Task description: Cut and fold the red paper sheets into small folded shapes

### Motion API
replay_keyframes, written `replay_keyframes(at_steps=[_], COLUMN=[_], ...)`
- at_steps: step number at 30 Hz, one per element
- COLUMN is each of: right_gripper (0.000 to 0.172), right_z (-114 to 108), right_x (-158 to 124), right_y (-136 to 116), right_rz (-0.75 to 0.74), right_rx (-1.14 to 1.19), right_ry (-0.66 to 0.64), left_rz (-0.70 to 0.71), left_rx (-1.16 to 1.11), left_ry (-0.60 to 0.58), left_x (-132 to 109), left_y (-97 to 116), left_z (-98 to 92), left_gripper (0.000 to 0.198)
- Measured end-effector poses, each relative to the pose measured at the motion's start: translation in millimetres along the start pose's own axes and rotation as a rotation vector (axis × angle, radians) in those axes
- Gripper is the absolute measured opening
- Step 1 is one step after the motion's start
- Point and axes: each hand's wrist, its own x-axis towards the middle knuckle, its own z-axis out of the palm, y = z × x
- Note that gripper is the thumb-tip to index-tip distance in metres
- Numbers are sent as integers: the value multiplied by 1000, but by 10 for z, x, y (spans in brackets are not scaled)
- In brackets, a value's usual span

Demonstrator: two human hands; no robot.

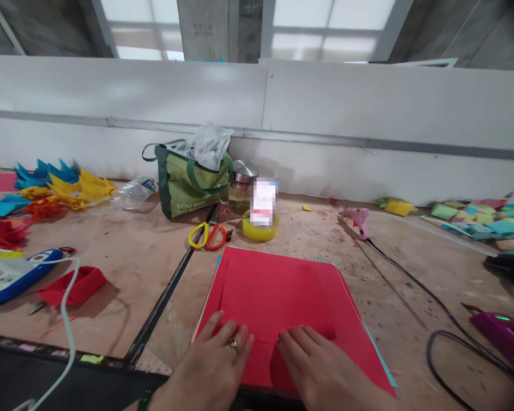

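A red paper sheet [278,291], partly folded, rests on a stack of larger red paper [355,354] with thin blue and white edges showing underneath. My left hand [216,357] lies on the sheet's near left part, fingers stretched out and slightly apart, a ring on one finger. Across from it, my right hand [310,357] presses on the near right part with its fingers flat and close together. Between the hands runs the sheet's near folded edge, a little raised at its right end. Both thumbs are mostly hidden.
Beyond the paper are scissors [206,236], a yellow tape roll [260,229], a lidded jar [240,194] and a green bag [197,188]. A pink glue gun [357,221] trails a black cable at right. A red folded paper piece [72,285] and colourful paper shapes lie left.
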Motion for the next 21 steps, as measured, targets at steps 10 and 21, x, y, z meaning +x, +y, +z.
replay_keyframes(at_steps=[10,21], right_gripper=[40,49], right_z=[6,-107], right_x=[-563,-683], right_y=[122,136], right_rz=[186,344], right_rx=[-42,27], right_ry=[72,-33], left_rz=[-159,-172], left_rx=[147,265], left_ry=[87,240], left_x=[-373,-223], left_y=[-143,-32], left_z=[-78,-65], left_gripper=[64,52])
